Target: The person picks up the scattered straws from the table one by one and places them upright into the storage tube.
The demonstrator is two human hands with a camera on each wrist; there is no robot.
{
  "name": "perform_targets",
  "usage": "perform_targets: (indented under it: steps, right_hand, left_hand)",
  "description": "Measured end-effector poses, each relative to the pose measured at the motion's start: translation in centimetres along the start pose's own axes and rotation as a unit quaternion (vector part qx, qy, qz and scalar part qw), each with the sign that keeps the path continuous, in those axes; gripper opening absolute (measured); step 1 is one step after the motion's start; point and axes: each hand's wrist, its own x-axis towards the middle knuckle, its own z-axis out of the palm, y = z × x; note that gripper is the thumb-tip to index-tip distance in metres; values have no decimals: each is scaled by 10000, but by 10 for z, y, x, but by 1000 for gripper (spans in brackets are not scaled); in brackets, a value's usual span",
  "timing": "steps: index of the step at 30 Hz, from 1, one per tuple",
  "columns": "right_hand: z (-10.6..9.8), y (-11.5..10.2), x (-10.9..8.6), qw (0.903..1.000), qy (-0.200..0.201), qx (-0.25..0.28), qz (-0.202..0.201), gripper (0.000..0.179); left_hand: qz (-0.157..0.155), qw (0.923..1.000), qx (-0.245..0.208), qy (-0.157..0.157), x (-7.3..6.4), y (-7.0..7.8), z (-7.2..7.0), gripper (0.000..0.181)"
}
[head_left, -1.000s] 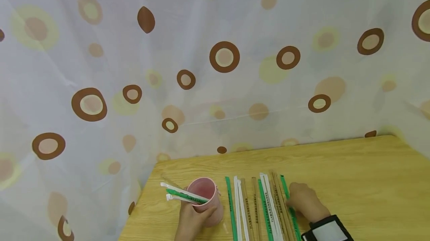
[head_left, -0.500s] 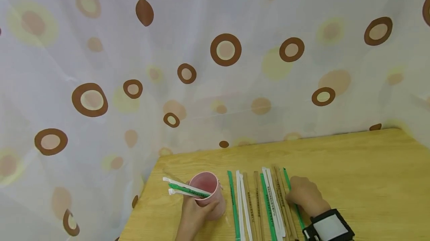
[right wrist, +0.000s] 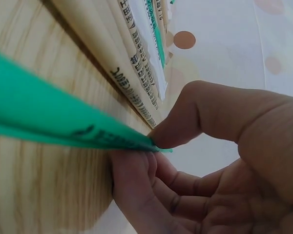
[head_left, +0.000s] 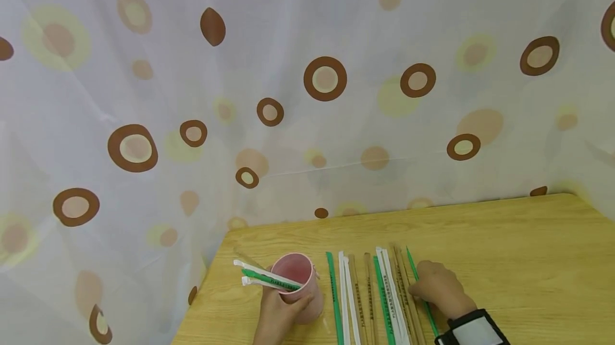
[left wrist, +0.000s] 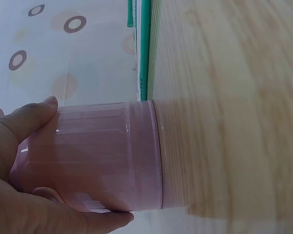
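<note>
Pale sheet (head_left: pixel 346 19) with brown and yellow ring prints filled the upper frame. Wood table (head_left: pixel 519 265), lower centre to lower right. Pink cup (head_left: pixel 312 310) stood upright on it, bottom of frame, left of centre. In the cup: white wrapped straws (head_left: pixel 250 266) and a green wrapped straw (head_left: pixel 269 276), all leaning out over the left rim; a tan straw (head_left: pixel 247 255) showed just above them, lower end hidden. Left hand (head_left: pixel 278 313) was wrapped round the cup, thumb on one side, fingers on the other. Right hand (head_left: pixel 444 289), lower right, black band (head_left: pixel 444 339) at the wrist, pinched a slim green straw (head_left: pixel 412 263) between thumb and index finger, other fingers curled. Couldn't tell if that straw touched the table. Between cup and right hand, loose straws lay side by side, bottom centre: green (head_left: pixel 333 291), white (head_left: pixel 344 302) and brown (head_left: pixel 369 291).
</note>
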Motion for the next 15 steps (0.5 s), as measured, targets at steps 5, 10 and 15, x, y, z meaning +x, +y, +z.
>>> perform_targets:
  steps: [5,10,15]
  right_hand:
    - [-2,0,0,10000,9,-11,39,19]
    - [-3,0,2,9997,219,-66,-10,24]
    - [-6,-2,1,9983,541,192,-93,29]
  left_hand:
    - [11,10000,-6,-13,0,-1,0,89]
    - [45,10000,-30,20,0,-1,0,89]
    - [-2,10000,-1,31,-1,-2,0,92]
